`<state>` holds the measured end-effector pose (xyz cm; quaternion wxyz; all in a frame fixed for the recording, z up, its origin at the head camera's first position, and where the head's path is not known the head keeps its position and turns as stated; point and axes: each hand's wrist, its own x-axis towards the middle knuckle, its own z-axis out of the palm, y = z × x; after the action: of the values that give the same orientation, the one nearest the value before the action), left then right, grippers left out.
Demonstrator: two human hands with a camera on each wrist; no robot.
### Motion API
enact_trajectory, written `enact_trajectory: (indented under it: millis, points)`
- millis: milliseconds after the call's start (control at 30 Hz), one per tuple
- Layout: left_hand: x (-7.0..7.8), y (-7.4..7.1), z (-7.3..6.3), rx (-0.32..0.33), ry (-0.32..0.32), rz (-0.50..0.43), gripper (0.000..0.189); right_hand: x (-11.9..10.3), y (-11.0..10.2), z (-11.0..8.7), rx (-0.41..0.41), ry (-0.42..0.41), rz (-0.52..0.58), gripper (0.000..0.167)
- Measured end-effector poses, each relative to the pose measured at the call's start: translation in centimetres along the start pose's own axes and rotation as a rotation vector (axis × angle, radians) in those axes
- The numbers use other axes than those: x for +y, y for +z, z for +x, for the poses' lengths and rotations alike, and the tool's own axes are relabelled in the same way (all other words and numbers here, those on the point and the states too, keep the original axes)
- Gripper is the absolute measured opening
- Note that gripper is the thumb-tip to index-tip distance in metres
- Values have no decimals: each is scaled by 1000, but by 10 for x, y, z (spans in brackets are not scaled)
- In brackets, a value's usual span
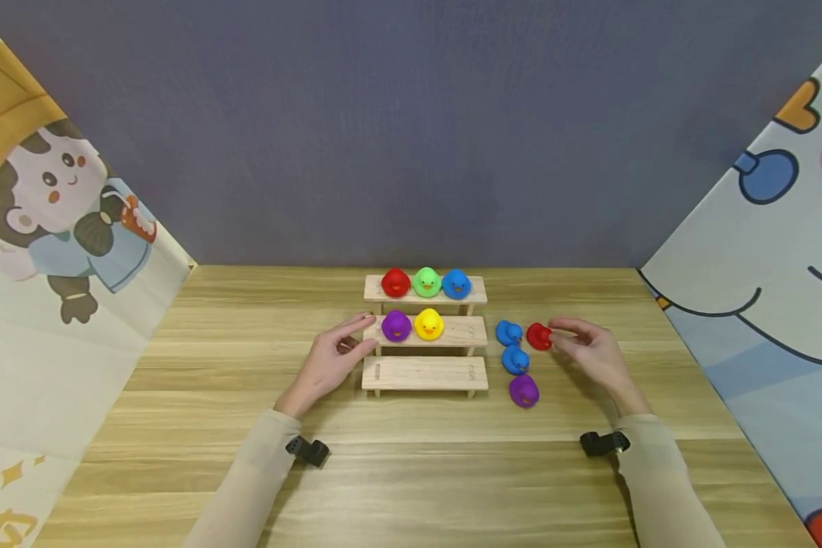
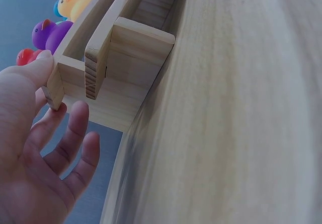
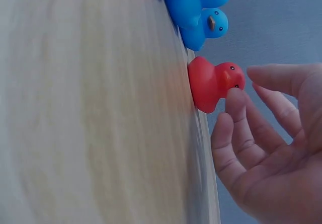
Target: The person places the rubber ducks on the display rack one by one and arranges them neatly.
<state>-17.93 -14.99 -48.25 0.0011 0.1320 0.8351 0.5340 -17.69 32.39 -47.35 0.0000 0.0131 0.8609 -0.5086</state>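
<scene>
My left hand (image 1: 333, 358) pinches the left end of the middle step of a wooden three-step stand (image 1: 425, 373); in the left wrist view the thumb lies on top and a finger is below the board. A red rubber duck (image 1: 538, 336) sits on the table right of the stand. Close around its head are the parted thumb and fingers of my right hand (image 3: 282, 133), not closed on it. Beside the red duck sit two blue ducks, one (image 1: 508, 332) behind the other (image 1: 515, 360), and a purple duck (image 1: 524, 391) nearer me.
The top step holds a red duck (image 1: 396, 283), a green duck (image 1: 427, 282) and a blue duck (image 1: 457, 284). On the middle step are a purple duck (image 1: 396, 326) and a yellow duck (image 1: 428, 325). A grey wall (image 1: 411, 137) stands behind the wooden table (image 1: 438, 472).
</scene>
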Motion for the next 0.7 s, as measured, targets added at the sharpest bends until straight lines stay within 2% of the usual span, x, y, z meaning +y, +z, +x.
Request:
enact_trajectory:
  millis: [233,700]
  points:
    - [0,0,0,-2,-14,-10,49,1,2,3,-70,1,0,51]
    - [1,-1,-1,1,-9,-8,48,1,4,4,-92,26,-7,53]
